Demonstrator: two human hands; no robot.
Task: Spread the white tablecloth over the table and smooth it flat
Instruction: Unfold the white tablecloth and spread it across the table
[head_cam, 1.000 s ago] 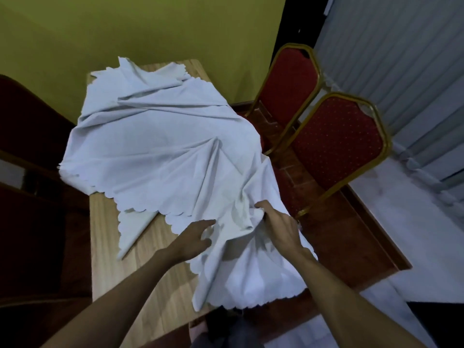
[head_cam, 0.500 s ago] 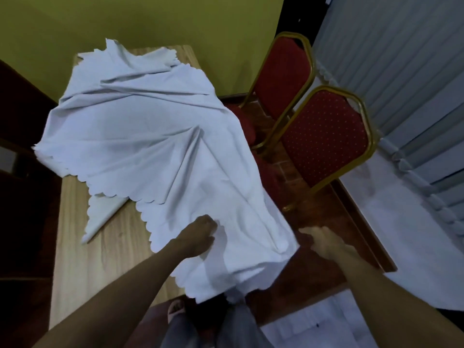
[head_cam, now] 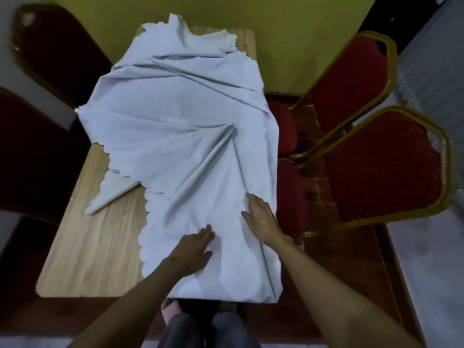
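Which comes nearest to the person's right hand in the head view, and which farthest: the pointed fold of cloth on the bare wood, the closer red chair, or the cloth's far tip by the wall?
From the right hand:
1. Closer red chair, just to its right.
2. Pointed fold, to its left on the bare table.
3. Far tip of the tablecloth, at the wall end.

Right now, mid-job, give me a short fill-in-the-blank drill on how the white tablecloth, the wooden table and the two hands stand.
1. Both the left hand and the right hand lie flat on the white scalloped-edge tablecloth, fingers ____.
2. Bare wood of the light wooden table shows on the person's ____ side.
3. The red padded chairs with gold frames stand to the person's ____.
4. The cloth's surface is ____, not flat.

Missing words: straight; left; right; creased
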